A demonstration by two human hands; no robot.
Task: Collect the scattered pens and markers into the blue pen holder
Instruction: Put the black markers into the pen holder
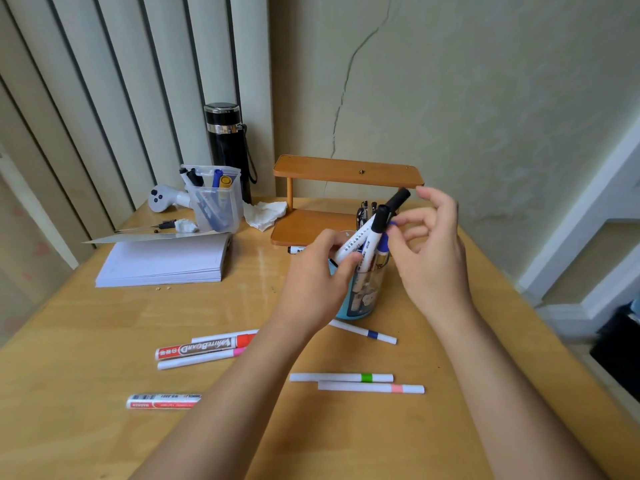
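While the left hand [320, 271] pinched two black-capped white markers [367, 233] over the blue pen holder [360, 299], the right hand [429, 251] hovered loosely curled, empty — slim white pens [341, 377] lay scattered on glossy wood.

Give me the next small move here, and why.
Probably let the left hand slide its black-capped markers down into the blue pen holder and release: their lower ends are already at the rim, tilted. The right hand hovers beside them, holding nothing clearly. Then reach for the blue-banded pen lying nearest the holder.
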